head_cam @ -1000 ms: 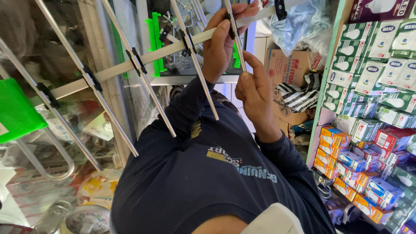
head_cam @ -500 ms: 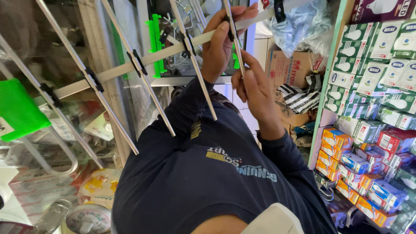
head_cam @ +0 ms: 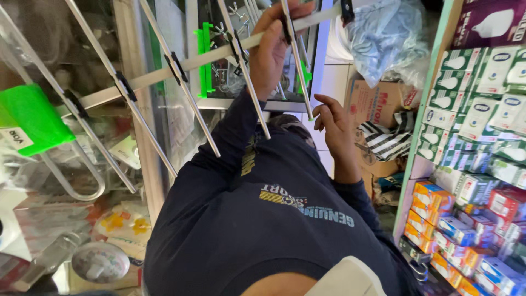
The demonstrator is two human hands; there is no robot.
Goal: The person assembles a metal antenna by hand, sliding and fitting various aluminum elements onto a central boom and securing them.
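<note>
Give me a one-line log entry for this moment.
left hand: grips antenna boom | right hand: open, fingertips at lower end of antenna rod | shelf of boxes: beside right hand

Open gap between slanted grey metal antenna rods (head_cam: 186,104); blocked right by shelf of stacked green and orange cardboard boxes (head_cam: 471,131), left by glass cabinet with aluminium frame (head_cam: 131,71), ahead by crumpled blue plastic bag (head_cam: 383,38).

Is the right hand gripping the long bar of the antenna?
No, the right hand only reaches one thin rod, while the left hand grips the bar.
</note>
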